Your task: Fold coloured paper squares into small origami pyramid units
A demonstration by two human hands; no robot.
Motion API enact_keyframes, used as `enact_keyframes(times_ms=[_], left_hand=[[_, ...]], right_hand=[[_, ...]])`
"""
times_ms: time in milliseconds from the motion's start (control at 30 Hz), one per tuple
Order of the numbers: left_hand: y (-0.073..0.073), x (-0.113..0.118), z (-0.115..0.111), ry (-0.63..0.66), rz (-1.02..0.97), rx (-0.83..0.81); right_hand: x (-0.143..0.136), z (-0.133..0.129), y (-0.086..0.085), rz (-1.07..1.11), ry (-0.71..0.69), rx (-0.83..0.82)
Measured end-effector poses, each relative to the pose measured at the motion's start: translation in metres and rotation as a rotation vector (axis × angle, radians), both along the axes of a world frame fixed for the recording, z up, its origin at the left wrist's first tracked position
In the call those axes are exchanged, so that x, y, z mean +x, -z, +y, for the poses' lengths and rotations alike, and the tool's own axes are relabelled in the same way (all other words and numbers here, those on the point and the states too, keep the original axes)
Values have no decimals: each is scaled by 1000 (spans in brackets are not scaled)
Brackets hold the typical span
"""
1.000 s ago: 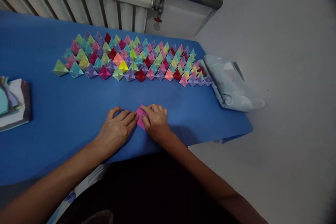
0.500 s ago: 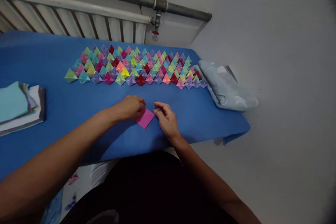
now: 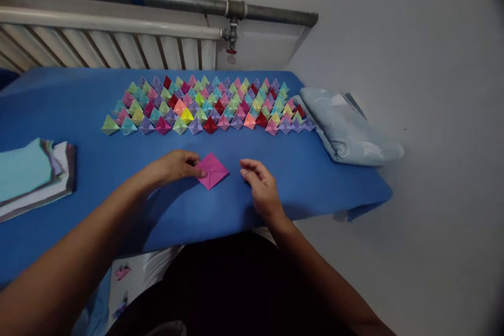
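A folded pink origami paper [image 3: 213, 171], diamond-shaped with crease lines and flaps, is just above the blue-covered table [image 3: 252, 147]. My left hand [image 3: 183, 164] grips its left corner, thumb on top and fingers behind. To the right, apart from the paper, my right hand [image 3: 260, 182] hovers with fingers curved and nothing visible in them; a gap shows between thumb and fingertips. Behind both hands stand rows of small folded paper pieces [image 3: 196, 126] in green, blue, purple, pink, red and yellow.
A stack of coloured paper sheets [image 3: 23, 170] lies at the left on a white and dark pile. At the right end sits a folded grey-blue cloth [image 3: 346, 136]. A radiator [image 3: 110, 47] and a metal pipe [image 3: 177, 2] run along the back wall.
My right hand has moved right, away from the pink paper. My left hand has shifted left to the paper's left corner, and more of the paper shows. The view has tilted slightly up.
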State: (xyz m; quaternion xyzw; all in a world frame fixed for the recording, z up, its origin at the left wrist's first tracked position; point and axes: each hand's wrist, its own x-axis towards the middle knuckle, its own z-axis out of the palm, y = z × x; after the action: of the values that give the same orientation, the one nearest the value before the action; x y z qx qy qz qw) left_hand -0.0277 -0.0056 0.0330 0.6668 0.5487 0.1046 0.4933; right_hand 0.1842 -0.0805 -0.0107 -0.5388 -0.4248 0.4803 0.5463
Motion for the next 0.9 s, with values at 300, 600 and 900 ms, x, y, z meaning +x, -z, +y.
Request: enact_keyframes(times_ms=[300, 600, 900], left_hand=[[19, 20, -62, -614, -637, -13], [24, 22, -72, -538, -637, -18], [20, 13, -75, -380, -475, 12]], right_hand=[[-35, 5, -19, 138, -258, -154], [-42, 6, -8, 114, -159, -156], [-37, 1, -9, 106, -153, -140]])
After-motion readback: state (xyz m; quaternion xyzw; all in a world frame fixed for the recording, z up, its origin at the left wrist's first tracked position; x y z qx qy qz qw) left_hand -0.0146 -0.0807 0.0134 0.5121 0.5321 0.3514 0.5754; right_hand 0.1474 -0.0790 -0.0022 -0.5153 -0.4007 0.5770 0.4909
